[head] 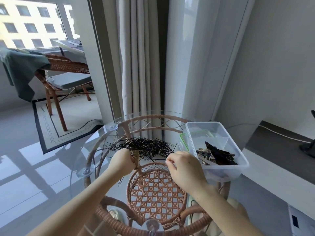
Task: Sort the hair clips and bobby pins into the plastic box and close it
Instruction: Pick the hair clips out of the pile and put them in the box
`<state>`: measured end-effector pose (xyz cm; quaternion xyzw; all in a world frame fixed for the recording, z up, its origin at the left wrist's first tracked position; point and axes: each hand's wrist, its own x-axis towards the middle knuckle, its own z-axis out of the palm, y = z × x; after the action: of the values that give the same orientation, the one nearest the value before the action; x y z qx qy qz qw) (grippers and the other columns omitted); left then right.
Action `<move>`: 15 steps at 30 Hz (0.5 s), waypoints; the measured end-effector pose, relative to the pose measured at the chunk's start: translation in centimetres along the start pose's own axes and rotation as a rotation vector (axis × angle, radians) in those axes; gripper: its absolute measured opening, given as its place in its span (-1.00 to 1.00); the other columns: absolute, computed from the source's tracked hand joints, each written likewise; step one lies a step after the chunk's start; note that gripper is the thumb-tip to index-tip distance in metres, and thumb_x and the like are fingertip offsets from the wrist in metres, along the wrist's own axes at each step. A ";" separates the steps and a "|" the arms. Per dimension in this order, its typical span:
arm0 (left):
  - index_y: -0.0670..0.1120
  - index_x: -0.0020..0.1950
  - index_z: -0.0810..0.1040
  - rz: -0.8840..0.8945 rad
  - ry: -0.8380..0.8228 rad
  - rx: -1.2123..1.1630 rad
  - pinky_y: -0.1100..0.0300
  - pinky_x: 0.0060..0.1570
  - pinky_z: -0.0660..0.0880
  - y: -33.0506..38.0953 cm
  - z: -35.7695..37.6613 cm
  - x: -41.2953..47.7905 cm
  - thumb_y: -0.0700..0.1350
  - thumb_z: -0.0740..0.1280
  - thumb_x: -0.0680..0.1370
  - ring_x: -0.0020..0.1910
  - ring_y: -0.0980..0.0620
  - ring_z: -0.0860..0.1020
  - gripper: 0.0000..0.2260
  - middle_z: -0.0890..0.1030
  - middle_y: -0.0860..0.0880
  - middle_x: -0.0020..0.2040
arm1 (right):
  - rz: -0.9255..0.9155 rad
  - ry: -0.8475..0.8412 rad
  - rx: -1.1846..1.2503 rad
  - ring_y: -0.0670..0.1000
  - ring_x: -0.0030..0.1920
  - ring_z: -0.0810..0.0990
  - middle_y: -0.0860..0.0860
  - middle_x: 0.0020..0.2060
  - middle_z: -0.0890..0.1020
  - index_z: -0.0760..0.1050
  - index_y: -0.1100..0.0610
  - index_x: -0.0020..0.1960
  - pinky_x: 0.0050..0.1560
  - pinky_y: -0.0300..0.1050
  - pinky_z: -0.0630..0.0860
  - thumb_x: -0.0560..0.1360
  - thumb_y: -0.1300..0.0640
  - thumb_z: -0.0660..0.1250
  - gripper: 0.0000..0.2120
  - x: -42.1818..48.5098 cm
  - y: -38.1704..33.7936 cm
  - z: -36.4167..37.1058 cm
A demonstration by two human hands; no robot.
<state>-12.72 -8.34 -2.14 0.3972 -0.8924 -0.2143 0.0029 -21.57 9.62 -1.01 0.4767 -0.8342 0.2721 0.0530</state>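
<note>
Glass-topped rattan table (95, 147) bearing a heap of black bobby pins (148, 146); dark hair clips (218, 155) already lie in the clear plastic box (221, 173), its green-rimmed lid (183, 142) off. Left hand (121, 161) curls into the heap, fingers hidden; right hand (185, 167) pinches at its edge, catch unclear. Judged step: gathering pins; next, a firm bunch carried to a free compartment

The hands — left hand (121, 161), right hand (185, 169) — are bare, on slender bare forearms (85, 198).
</note>
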 end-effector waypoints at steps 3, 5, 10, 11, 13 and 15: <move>-0.15 -0.29 0.57 0.017 -0.036 -0.035 0.29 -0.48 0.34 -0.2 -0.1 -0.3 -0.18 0.39 0.42 -0.46 0.04 0.39 -0.89 0.49 -0.04 -0.40 | 0.043 -0.039 0.033 0.01 -0.12 0.56 0.02 -0.17 0.66 0.60 0.14 -0.09 -0.02 -0.10 0.52 0.55 0.14 0.18 -0.77 0.1 -0.9 0.9; -0.11 -0.34 0.55 0.046 -0.037 -0.031 0.33 -0.52 0.28 -0.3 0.0 -0.4 -0.15 0.41 0.42 -0.48 0.07 0.35 -0.85 0.47 -0.02 -0.41 | 0.090 -0.079 0.047 0.00 -0.17 0.58 0.02 -0.21 0.66 0.60 0.16 -0.13 0.04 -0.06 0.51 0.56 0.07 0.17 -0.73 0.4 -2.3 1.8; -0.10 -0.54 0.42 0.056 0.039 -0.017 0.28 -0.54 0.24 -0.4 0.5 -0.8 -0.20 0.34 0.38 -0.53 0.02 0.27 -0.72 0.40 -0.06 -0.51 | 0.361 -0.191 0.079 0.07 -0.24 0.53 0.01 -0.24 0.59 0.47 0.17 -0.25 -0.41 -0.19 0.37 0.51 -0.10 0.25 -0.65 2.7 -5.5 5.3; -0.11 -0.55 0.42 0.055 0.048 -0.016 0.27 -0.55 0.23 -0.4 0.6 -0.9 -0.20 0.32 0.37 -0.54 0.02 0.26 -0.72 0.38 -0.06 -0.52 | 0.406 -0.177 0.087 0.09 -0.25 0.51 0.02 -0.25 0.56 0.39 0.14 -0.31 -0.47 -0.21 0.27 0.50 -0.10 0.26 -0.64 3.1 -5.9 5.9; -0.13 -0.52 0.49 0.061 0.077 -0.019 0.28 -0.57 0.22 -0.5 0.9 -1.1 -0.17 0.31 0.39 -0.55 0.02 0.25 -0.74 0.37 -0.06 -0.54 | 0.488 -0.136 0.085 0.12 -0.18 0.57 0.06 -0.19 0.62 0.21 0.10 -0.40 -0.39 -0.19 0.27 0.49 -0.06 0.29 -0.58 3.9 -6.3 6.9; -0.16 -0.43 0.60 0.067 0.104 -0.041 0.29 -0.57 0.23 -0.8 1.1 -1.3 -0.12 0.33 0.42 -0.53 0.01 0.30 -0.76 0.42 -0.05 -0.53 | 0.536 -0.095 0.084 0.11 -0.17 0.56 0.07 -0.10 0.66 0.20 0.08 -0.40 -0.30 -0.18 0.29 0.48 -0.03 0.32 -0.59 4.2 -6.5 7.7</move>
<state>-11.45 -7.49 -3.28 0.3778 -0.8991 -0.2112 0.0647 -17.18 -0.07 -3.45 0.2531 -0.9201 0.2881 -0.0796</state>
